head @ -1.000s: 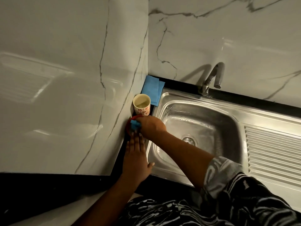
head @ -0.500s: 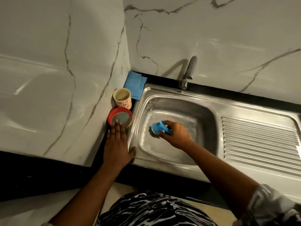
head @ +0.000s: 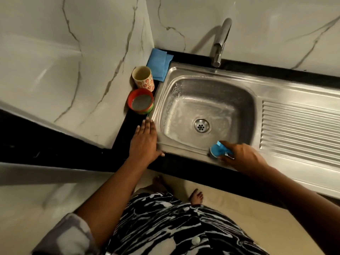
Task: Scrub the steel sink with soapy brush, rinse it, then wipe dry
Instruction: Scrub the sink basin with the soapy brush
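The steel sink (head: 244, 83) fills the middle of the head view, with a soapy film on its basin floor and a round drain (head: 201, 125). My right hand (head: 242, 157) grips a small blue scrub brush (head: 218, 149), pressed on the sink's near rim, right of the drain. My left hand (head: 144, 140) lies flat, fingers together, on the black counter at the sink's near left corner. A folded blue cloth (head: 159, 64) lies at the back left corner.
A red-rimmed round soap tub (head: 140, 102) and a flowered cup (head: 143, 79) stand left of the sink by the marble wall. The tap (head: 220, 41) rises behind the basin. A ribbed drainboard (head: 301, 126) extends right. My bare feet are on the floor below.
My right hand took the brush from the soap tub into the basin, then across to the near right rim. My left hand slid back from the tub to the sink corner.
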{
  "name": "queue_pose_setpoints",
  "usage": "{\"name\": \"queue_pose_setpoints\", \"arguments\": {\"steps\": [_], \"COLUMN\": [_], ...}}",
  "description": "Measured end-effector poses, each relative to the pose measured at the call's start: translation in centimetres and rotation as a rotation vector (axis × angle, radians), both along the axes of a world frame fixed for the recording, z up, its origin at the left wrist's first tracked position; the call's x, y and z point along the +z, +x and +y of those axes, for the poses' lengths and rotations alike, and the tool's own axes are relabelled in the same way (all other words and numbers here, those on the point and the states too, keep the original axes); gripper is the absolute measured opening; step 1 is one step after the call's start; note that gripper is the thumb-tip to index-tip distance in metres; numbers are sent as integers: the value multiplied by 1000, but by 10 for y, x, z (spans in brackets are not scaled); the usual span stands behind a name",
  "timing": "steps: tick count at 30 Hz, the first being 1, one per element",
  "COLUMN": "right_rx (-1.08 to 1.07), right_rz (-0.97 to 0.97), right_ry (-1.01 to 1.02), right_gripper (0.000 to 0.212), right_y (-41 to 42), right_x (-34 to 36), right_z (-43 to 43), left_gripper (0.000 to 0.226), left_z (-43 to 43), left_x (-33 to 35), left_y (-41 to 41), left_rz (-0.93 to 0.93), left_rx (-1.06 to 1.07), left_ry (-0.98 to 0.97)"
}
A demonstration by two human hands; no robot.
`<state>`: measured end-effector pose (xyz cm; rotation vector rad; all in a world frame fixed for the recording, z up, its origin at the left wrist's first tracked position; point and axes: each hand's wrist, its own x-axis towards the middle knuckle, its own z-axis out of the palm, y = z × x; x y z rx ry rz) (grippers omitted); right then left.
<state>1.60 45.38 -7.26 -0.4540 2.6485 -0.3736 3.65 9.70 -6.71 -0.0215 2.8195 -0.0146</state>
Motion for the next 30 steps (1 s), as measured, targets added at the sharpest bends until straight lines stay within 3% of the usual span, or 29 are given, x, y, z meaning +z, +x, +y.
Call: {"name": "queue_pose_setpoints", "arguments": {"steps": [8,16,24,27,30], "right_rx": [152,240,45,63,94], "right_rz": [-85,-94,-127,-122,-82], "right_ry": [131,40,254,227,165], "right_gripper": [64,68,60,59,54], "right_y": [-19,-43,-5,-9,-24], "right_x": [8,-4,14,19,6], "right_z": [-71,-273,-146,-164,-237], "left_gripper": [155,162,166,167,171], "left_z": [-25,-63,-72,-70,-70], "left_x": [-2,-12,-9,-8,-4], "left_y": [5,7,3,1,-3], "left_rz": [-38,-87,-93,-89,-109], "left_rx": [94,191,134,121,126], "left_ry": [75,148,123,115,117]}}
